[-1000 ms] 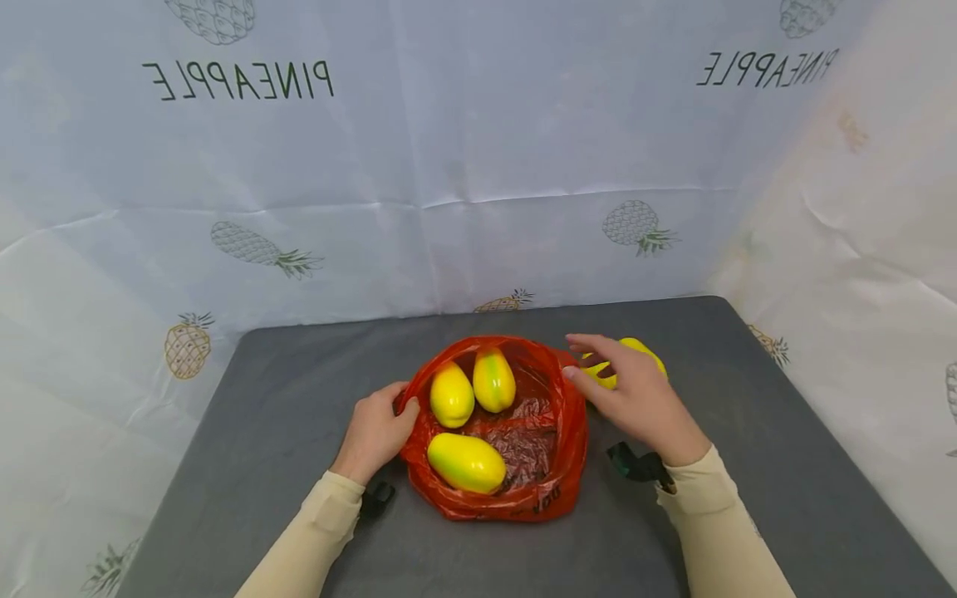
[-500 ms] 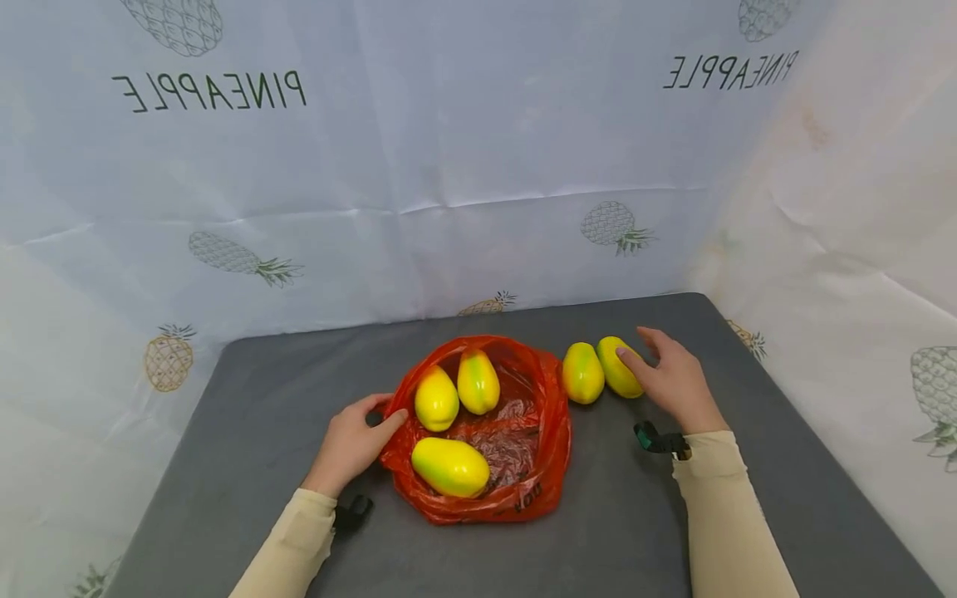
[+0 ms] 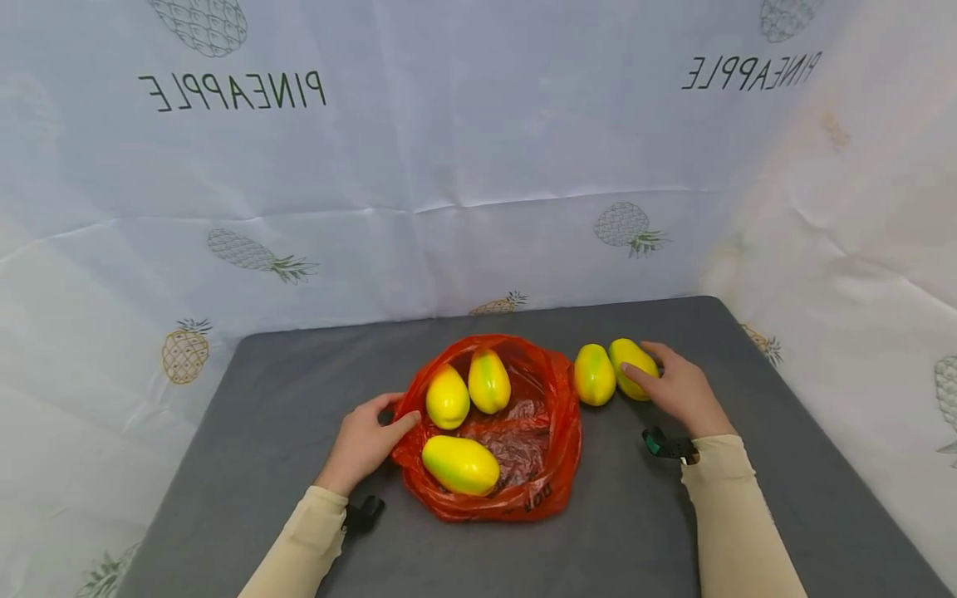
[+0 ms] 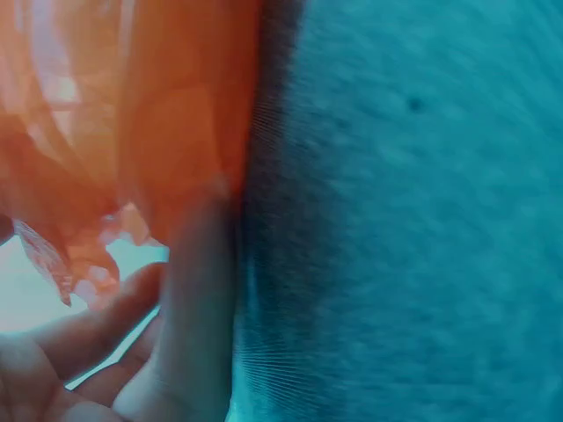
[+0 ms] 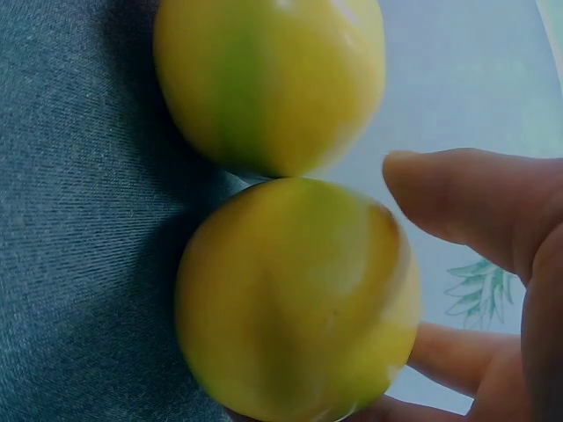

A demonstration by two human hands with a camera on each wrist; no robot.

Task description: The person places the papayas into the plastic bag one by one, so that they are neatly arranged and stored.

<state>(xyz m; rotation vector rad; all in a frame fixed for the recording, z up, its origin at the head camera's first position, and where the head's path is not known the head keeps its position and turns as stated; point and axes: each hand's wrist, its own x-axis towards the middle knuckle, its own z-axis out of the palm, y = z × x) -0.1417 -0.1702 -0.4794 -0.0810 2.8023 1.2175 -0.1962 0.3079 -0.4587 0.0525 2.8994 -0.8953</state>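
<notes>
A red plastic bag [image 3: 564, 448] lies wide open on the table with three glossy yellow-green papayas [image 3: 460, 465] inside. My left hand [image 3: 361, 440] pinches the bag's left rim between thumb and fingers; the left wrist view has the thin red plastic close up against the fingers. Right of the bag, two more papayas lie side by side, the left papaya [image 3: 595, 375] close to the bag and the right papaya [image 3: 630, 365] under my right hand [image 3: 684, 390]. In the right wrist view the thumb [image 5: 457, 198] stands apart from that papaya [image 5: 295, 303], while other fingers reach behind it.
The dark grey table [image 3: 635, 531] has its far edge against a white curtain [image 3: 486, 158] printed with pineapples. More of this cloth hangs at both sides. A dark strap with a small camera [image 3: 665, 446] sits on the right wrist, another [image 3: 365, 513] on the left.
My right hand has moved right, from beside the bag's right rim to the right papaya, uncovering both papayas there. My left hand stays at the bag's left rim.
</notes>
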